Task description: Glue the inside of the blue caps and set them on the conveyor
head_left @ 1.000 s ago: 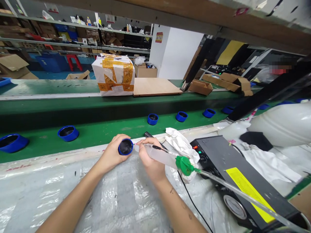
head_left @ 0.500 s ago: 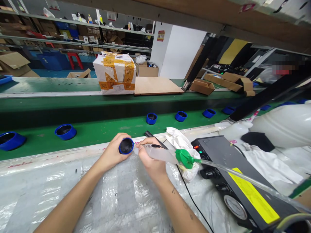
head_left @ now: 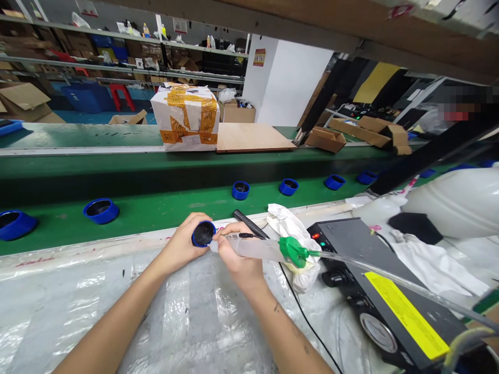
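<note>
My left hand (head_left: 179,244) grips a round black cup with a blue rim (head_left: 203,234), its open end tilted up toward me. My right hand (head_left: 237,257) is closed around a translucent dispensing syringe (head_left: 259,248), whose tip sits at the cup's side. A green fitting (head_left: 293,252) caps the syringe's rear, and a clear air hose (head_left: 370,271) runs from it to a black dispenser controller (head_left: 351,234) with a yellow label. Just beyond my right hand lie a black ribbed bar (head_left: 249,223) and a crumpled white cloth (head_left: 290,228). Whether the tip enters the cup is hidden.
Several blue-rimmed cups stand in a row on a green conveyor belt (head_left: 156,205). Clear plastic sheeting (head_left: 187,322) covers the bench under my arms. A large white plastic container (head_left: 452,202) stands at right. A taped carton (head_left: 183,118) and a wooden board (head_left: 249,137) sit beyond the belt.
The syringe tip has come closer to the cup, and the green fitting has swung to a flatter angle. The whole view has drifted slightly as my head moved.
</note>
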